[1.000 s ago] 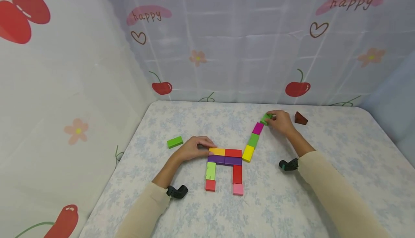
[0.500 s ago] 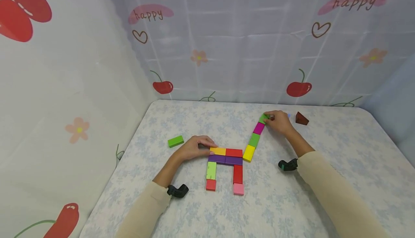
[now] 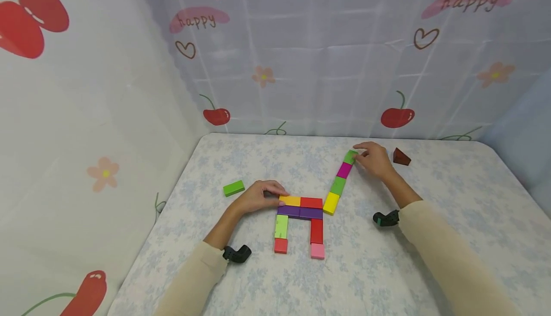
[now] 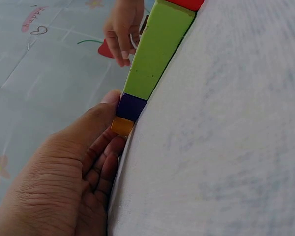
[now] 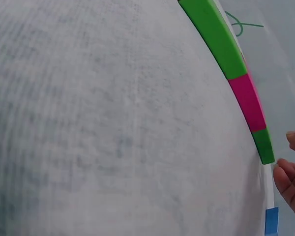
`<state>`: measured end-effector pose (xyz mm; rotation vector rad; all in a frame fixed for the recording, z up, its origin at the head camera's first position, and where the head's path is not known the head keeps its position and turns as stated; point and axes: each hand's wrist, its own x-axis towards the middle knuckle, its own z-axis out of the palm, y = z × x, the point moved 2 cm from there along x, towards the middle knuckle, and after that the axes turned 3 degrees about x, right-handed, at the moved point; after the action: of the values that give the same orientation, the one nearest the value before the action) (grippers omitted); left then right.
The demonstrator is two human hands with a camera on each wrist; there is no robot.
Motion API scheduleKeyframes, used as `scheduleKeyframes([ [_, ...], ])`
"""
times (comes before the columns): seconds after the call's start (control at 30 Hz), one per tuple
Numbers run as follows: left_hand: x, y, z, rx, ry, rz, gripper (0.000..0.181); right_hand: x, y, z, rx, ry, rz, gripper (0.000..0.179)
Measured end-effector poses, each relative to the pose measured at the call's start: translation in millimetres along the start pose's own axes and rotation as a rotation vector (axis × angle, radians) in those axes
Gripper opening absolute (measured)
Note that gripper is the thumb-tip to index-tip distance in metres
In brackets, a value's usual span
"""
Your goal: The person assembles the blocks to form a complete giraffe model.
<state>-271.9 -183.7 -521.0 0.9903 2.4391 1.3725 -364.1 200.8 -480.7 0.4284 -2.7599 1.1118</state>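
Observation:
Flat coloured blocks form a figure on the table. My left hand holds the left end of the orange block, with its thumb close to the purple block. A slanting row rises at the figure's right: a yellow block, a green block, a magenta block and a small green block on top. Beside that top block is my right hand, fingers loosely bent. In the right wrist view its fingertips are apart from the small green block, holding nothing.
A loose green block lies left of the figure. A brown tapered block sits behind my right hand. The right wrist view also has a blue block beyond the row's end. A patterned curtain stands along the table's back edge.
My right hand straightened the small green block into line above the magenta one, then let it go and drew slightly right. My left hand stays at the orange block.

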Motion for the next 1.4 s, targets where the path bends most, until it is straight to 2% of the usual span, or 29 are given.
scheduleKeyframes([
  [0.1, 0.0, -0.4, -0.6, 0.003, 0.002, 0.0, 0.028, -2.1, 1, -10, -0.015, 0.064, 0.003, 0.032],
  [0.2, -1.4, 3.9, -2.4, 0.0, 0.004, -0.003, 0.027, -3.9, 5, -20, -0.042, 0.085, 0.027, 0.032],
  [0.33, -2.4, 4.3, -3.7, 0.002, 0.003, -0.012, 0.027, -4.1, 12, -32, -0.114, 0.034, 0.108, 0.036],
  [0.47, -3.2, 0.4, -4.8, 0.009, 0.012, -0.005, 0.028, -2.3, 16, -36, -0.195, -0.041, 0.145, 0.037],
  [0.57, -4.0, 0.7, -6.2, 0.013, 0.02, 0.002, 0.027, -1.8, 21, -36, -0.211, -0.04, 0.128, 0.035],
  [0.7, -4.9, 0.5, -6.3, 0.006, 0.015, -0.004, 0.027, -1.3, 27, -31, -0.197, 0.003, 0.119, 0.033],
  [0.87, -5.6, 0.1, -5.9, 0.004, 0.018, -0.013, 0.028, 3.0, 23, -23, -0.167, 0.027, 0.138, 0.034],
  [1.17, -3.6, 1.4, -1.6, -0.008, 0.023, -0.017, 0.029, 16.7, 22, -13, -0.167, -0.025, 0.142, 0.038],
  [1.4, -1.3, 1.7, -0.2, 0.005, 0.02, -0.006, 0.028, 25.2, 24, -10, -0.216, -0.085, 0.091, 0.042],
])
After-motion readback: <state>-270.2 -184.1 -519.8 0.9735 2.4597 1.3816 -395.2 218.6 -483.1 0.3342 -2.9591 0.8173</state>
